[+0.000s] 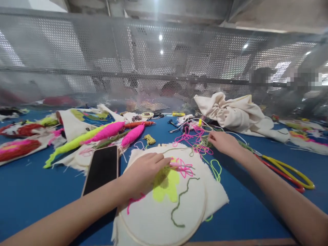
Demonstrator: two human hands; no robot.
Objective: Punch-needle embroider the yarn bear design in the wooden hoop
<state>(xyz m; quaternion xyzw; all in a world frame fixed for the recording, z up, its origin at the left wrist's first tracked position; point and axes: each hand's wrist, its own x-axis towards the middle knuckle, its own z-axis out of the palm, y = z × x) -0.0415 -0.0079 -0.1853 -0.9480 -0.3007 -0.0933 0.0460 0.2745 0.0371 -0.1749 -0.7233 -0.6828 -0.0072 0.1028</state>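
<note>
A white cloth is stretched in a round embroidery hoop (205,201) in front of me. It bears a lime-yellow patch (166,186), pink looped stitching (185,168) and a wavy dark green yarn line (176,206). My left hand (147,169) rests over the cloth, fingers closed on a thin metal-tipped tool with a pinkish handle (176,165); its exact kind is unclear. Beyond the hoop's right side, my right hand (222,141) pinches at olive-green yarn (205,140) in a tangle. A green strand runs from there across the cloth's top edge toward my left hand.
A phone (104,167) lies left of the hoop, partly under my left forearm. Yellow-and-red-handled scissors (287,171) lie to the right. Pink yarn bundles (133,135), a yellow one (74,147) and crumpled white fabric (230,114) sit farther back, before a perforated metal screen (164,65).
</note>
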